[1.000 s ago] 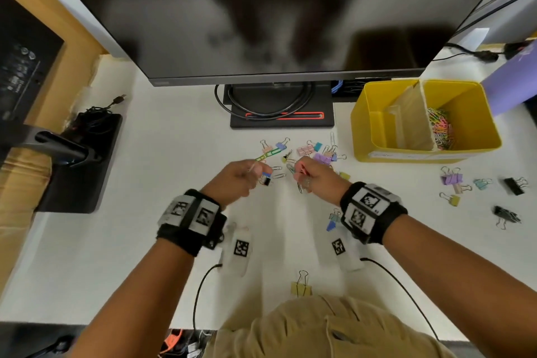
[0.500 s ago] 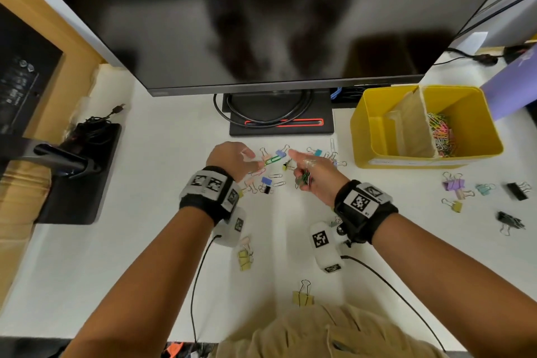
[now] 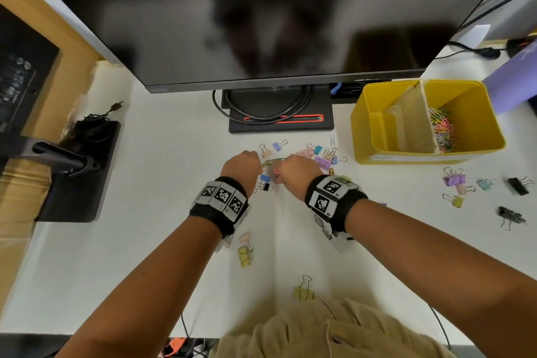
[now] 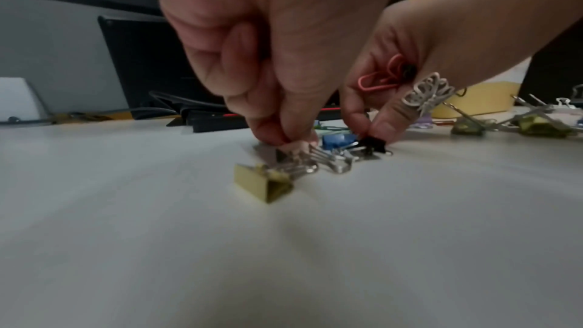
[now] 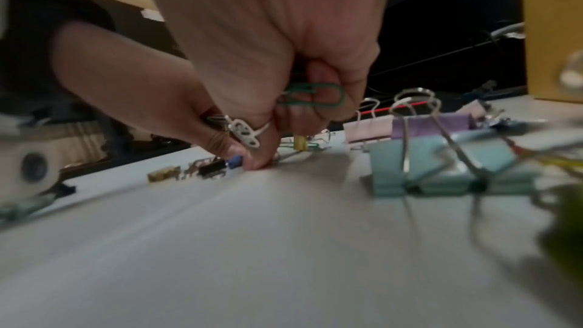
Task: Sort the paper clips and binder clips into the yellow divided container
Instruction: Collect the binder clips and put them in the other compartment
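White desk surface [image 3: 162,171] is met by both hands' fingertips amid scattered clips. A green wire paper clip [image 5: 318,95] is held in the curled right hand [image 3: 292,173], with a pink wire paper clip [image 4: 378,76] alongside. Whatever the pinching left hand [image 3: 242,167] holds is hidden.

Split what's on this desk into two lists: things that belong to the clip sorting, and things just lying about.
Job:
yellow divided container
paper clips in its right compartment
loose binder clips
green paper clip in the right hand
left hand

Lying about:
monitor
coiled cable
purple object
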Tool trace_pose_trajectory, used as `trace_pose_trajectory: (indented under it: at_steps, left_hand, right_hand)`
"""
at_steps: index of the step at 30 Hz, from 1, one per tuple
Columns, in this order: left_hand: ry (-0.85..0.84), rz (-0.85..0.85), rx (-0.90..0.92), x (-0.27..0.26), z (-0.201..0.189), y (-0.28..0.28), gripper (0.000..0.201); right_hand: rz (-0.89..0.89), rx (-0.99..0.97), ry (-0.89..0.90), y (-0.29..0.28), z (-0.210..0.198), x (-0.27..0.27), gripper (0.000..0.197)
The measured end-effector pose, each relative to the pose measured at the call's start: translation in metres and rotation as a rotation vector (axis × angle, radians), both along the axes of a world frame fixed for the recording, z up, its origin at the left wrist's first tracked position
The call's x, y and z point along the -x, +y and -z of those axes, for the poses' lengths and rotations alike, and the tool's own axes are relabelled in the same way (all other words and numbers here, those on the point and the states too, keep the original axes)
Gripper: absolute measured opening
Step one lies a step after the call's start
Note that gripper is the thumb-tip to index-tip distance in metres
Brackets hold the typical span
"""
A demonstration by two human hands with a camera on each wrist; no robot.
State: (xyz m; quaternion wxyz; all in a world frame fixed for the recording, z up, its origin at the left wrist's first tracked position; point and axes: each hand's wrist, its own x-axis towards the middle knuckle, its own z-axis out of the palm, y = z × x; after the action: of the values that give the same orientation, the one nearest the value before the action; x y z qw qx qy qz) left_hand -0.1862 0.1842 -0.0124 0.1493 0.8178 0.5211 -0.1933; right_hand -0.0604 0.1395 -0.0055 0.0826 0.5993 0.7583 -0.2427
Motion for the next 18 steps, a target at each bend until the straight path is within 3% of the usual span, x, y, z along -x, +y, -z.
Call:
trace_pose_trajectory:
  at_steps: [5, 8, 14, 18]
  left_hand:
    - [0.102, 0.159, 0.028, -0.003, -0.003, -0.014, 0.036]
    - [0.049, 0.144, 0.073, -0.006, -0.01, -0.014, 0.028]
    - [-0.351, 0.095, 0.176, -0.04, -0.064, -0.021, 0.028]
    - [-0.644, 0.165, 0.282, -0.109, -0.103, -0.032, 0.021]
  right_hand:
    - [-0.027, 0.019, -0.064, -0.026, 0.011, -0.002, 0.025]
    - [0.075, 0.088, 0.031, -0.04, 0.007, -0.014, 0.023]
    - [0.668, 0.04, 0.634, -0.055, -0.053, -0.09, 0.016]
    - [0.982, -0.136, 0.793, -0.052, -0.084, -0.167, 0.018]
